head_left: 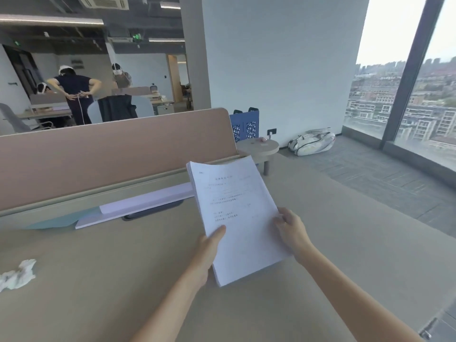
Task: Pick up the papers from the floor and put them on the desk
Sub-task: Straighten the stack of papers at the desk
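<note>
A thick stack of white printed papers is held tilted above the beige desk, its top sheet facing me. My left hand grips the stack's lower left edge, thumb on top of the sheet. My right hand holds the right edge, fingers curled around it. The stack's lower corner hangs close over the desk surface; I cannot tell whether it touches.
A pink partition screen runs along the desk's far side, with white sheets and a dark tray lying before it. A crumpled tissue lies at the left. A round stool, a white bag and windows are at the right; people stand beyond the partition.
</note>
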The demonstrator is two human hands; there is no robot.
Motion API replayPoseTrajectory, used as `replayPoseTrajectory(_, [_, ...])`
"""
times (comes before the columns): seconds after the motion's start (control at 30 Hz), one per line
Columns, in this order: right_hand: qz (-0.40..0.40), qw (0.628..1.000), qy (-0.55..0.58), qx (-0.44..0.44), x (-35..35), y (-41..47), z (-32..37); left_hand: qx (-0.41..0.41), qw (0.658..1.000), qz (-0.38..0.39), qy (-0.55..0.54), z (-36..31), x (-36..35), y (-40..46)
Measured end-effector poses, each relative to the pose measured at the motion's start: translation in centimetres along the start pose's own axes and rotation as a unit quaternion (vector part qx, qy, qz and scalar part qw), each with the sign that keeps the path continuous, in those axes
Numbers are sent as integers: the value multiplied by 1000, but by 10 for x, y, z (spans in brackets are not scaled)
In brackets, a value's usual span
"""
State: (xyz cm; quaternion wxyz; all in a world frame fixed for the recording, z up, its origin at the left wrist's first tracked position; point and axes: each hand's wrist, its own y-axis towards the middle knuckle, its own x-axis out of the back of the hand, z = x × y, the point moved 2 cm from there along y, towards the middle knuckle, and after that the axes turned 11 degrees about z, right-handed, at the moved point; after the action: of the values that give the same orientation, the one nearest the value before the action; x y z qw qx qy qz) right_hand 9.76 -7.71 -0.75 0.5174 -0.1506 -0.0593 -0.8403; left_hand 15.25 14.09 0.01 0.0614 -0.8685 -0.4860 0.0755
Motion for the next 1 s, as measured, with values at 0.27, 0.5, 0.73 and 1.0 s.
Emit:
replayPoseTrajectory(0.27, [-66,983,-152,-83,104,54,-48,11,993,-46,104,15,-94,77])
replayPoseTrajectory(0.5, [-92,959,-261,-67,153,127,-61,-25,970,52,237,-2,-137,151])
replayPoseTrajectory(0.73, [-80,907,-406,-79,169,185,-70,-90,842,6,533,1,-153,215])
replayPoseTrajectory(1.0, [-83,830,-550,-31,171,202,-74,-174,768,1,616,12,-170,239])
